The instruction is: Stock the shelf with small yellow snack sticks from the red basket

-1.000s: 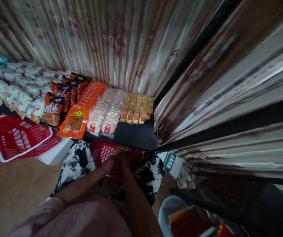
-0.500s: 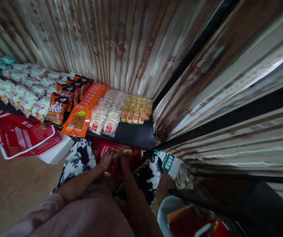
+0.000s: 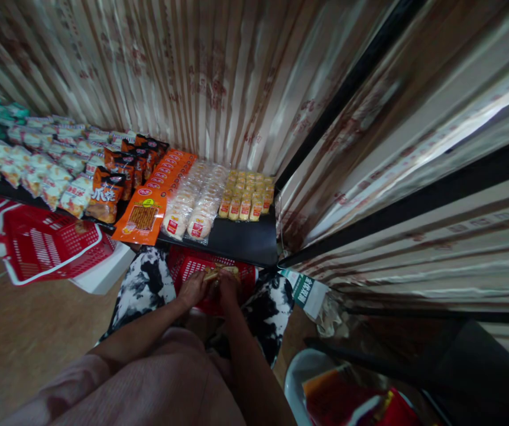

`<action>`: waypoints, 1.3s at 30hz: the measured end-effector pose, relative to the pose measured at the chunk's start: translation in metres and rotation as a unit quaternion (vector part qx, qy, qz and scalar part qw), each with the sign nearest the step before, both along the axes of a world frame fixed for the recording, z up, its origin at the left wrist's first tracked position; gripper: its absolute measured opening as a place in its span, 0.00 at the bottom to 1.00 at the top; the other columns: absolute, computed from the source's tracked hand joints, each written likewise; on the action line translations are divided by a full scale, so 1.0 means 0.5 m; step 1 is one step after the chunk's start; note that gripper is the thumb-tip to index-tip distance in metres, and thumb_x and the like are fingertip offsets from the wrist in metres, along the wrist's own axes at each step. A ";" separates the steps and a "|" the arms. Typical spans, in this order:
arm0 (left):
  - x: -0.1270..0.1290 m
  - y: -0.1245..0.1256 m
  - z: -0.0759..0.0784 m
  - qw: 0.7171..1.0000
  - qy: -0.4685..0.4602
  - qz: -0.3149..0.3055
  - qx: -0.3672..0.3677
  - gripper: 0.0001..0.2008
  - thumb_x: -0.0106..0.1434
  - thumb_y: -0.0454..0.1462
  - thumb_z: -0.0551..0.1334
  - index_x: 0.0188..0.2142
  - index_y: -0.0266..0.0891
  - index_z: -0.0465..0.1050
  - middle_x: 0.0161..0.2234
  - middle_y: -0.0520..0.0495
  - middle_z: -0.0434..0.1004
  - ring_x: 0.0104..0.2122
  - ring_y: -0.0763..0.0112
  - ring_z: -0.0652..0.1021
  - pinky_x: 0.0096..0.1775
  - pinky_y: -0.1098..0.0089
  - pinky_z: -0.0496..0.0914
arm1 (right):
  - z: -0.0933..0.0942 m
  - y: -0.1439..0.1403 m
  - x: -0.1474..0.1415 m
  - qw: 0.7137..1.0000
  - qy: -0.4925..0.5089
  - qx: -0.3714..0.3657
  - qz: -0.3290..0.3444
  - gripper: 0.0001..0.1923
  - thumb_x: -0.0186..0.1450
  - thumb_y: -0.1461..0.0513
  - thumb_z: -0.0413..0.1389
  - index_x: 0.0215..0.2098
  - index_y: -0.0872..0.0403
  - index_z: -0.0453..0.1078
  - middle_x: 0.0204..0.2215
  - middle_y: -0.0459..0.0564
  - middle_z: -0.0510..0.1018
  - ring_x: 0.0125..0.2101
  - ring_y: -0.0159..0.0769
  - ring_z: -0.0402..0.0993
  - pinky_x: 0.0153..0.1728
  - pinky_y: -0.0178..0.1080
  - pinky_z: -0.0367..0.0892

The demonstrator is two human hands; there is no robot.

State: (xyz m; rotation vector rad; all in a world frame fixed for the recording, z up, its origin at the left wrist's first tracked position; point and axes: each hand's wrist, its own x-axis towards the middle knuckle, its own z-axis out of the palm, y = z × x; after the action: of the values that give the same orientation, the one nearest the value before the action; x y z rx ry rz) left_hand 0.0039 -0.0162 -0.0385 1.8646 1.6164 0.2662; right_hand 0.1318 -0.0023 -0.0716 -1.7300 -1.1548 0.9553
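Two hands down in a red plastic mesh basket (image 3: 240,277) on the lap: left hand (image 3: 192,289) and right hand (image 3: 228,288) closed around a small yellow-orange snack packet (image 3: 219,272), below the black shelf's (image 3: 245,242) front edge.

A red basket (image 3: 183,269) sits on black-and-white blotched trousers (image 3: 141,287), with a pink sleeve (image 3: 148,390) nearer. On the black shelf (image 3: 245,242) lie orange packets (image 3: 148,207) and yellow ones (image 3: 245,198). Behind hangs a cream curtain (image 3: 219,77) with reddish floral stripes.

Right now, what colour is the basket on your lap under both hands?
Red: the basket is red plastic mesh, seen best in the head view, under the left hand and right hand.
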 end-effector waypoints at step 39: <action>-0.021 0.058 0.136 0.890 -0.374 0.037 -0.256 0.22 0.51 0.53 0.58 0.33 0.36 0.65 0.17 0.57 0.67 0.14 0.78 0.68 0.18 0.76 0.61 | 0.175 -0.052 0.064 0.958 -0.136 0.138 0.212 0.20 0.60 0.65 0.47 0.48 0.51 0.69 0.50 0.50 0.71 0.52 0.37 0.64 0.55 0.45 0.56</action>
State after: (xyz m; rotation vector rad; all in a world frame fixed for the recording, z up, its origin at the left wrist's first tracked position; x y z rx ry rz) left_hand -0.0066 0.0129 0.0293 1.0904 1.0701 0.4692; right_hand 0.1636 -0.0284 0.0161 -1.4423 -1.8022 0.7632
